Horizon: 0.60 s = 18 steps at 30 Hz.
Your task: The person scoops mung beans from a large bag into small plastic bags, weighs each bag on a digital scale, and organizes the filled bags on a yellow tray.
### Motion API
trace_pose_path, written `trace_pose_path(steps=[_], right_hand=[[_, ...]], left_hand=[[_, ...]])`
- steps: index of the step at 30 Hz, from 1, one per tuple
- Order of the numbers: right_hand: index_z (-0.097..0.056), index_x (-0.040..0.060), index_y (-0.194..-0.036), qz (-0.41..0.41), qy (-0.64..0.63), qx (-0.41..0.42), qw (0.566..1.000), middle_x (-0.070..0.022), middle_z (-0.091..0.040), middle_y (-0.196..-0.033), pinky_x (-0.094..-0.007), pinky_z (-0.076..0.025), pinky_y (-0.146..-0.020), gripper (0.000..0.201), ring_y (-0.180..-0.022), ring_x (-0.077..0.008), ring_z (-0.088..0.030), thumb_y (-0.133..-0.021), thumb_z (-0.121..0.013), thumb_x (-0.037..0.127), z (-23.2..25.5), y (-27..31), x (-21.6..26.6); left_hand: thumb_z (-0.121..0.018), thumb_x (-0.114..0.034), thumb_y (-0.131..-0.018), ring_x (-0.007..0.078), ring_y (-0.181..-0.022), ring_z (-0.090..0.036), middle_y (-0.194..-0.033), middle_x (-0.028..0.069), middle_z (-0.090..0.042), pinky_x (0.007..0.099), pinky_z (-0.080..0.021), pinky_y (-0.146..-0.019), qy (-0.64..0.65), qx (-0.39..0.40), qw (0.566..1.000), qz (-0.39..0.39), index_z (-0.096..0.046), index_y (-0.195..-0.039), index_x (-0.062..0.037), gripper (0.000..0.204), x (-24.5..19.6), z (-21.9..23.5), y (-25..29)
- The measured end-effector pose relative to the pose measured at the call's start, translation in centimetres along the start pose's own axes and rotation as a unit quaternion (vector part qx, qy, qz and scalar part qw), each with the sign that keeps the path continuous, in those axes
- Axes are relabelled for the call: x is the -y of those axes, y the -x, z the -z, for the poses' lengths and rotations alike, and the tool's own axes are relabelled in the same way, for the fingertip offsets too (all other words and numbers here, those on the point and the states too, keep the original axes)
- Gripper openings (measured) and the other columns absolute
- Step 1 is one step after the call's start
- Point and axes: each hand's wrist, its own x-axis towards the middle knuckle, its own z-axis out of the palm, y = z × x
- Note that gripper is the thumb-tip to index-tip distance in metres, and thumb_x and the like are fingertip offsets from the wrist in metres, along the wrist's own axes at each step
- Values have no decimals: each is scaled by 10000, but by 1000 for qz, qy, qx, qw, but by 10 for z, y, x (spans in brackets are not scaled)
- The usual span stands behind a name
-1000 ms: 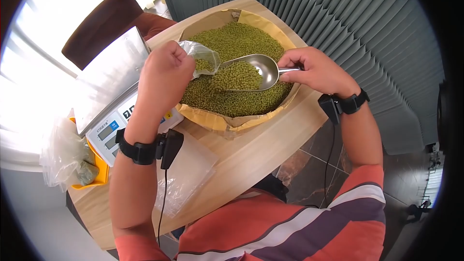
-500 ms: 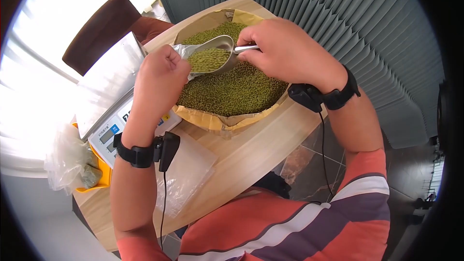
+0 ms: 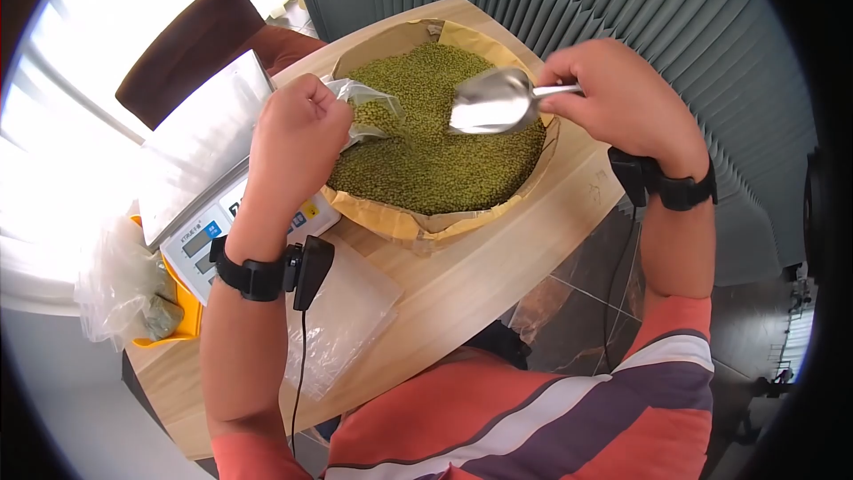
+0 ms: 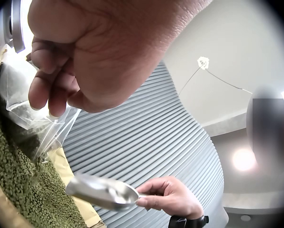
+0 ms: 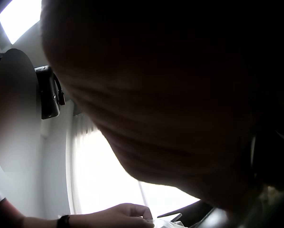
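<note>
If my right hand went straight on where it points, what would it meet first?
Probably the clear plastic bag, silver metal scoop leading, though depth over the small round green beans is unclear.

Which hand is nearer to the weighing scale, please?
The left hand: it is beside the weighing scale; the right hand, holding the scoop, is across the beans.
</note>
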Motion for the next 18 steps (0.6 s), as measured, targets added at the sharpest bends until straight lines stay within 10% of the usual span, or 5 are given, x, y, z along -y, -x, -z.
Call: trace_pose_path(steps=[10,12,18], right_hand=[[-793,71,-965,-12,195,85,977,-199,-757,-904,-532,-577,-790,107,-915,-408,-744,-907,-766,158,-48,-2,-13],[-786,66,-1013,132,91,-123,979,-189,-757,-951,-523,-580,-763,134,-917,-402,-752,-912,-759,149,-52,-2,1],[-781,67,-1105,179,60,-27,982,-178,-774,-1028,-516,-607,-872,191,-990,-404,-768,-947,-691,126,-112,-54,44]], left_hand=[[-660,-124,-1001,93,-608,-657,-715,45,-713,261,-530,-580,-18,-7,1000,-10,-647,-907,-10,148,4,0,-1],[-662,-124,-1000,94,-608,-658,-717,46,-714,261,-530,-579,-20,-4,1000,-15,-646,-908,-11,146,2,-1,0],[-684,-191,-950,159,-644,-665,-715,59,-699,351,-556,-682,7,-6,1000,23,-657,-873,-13,196,-12,0,3]])
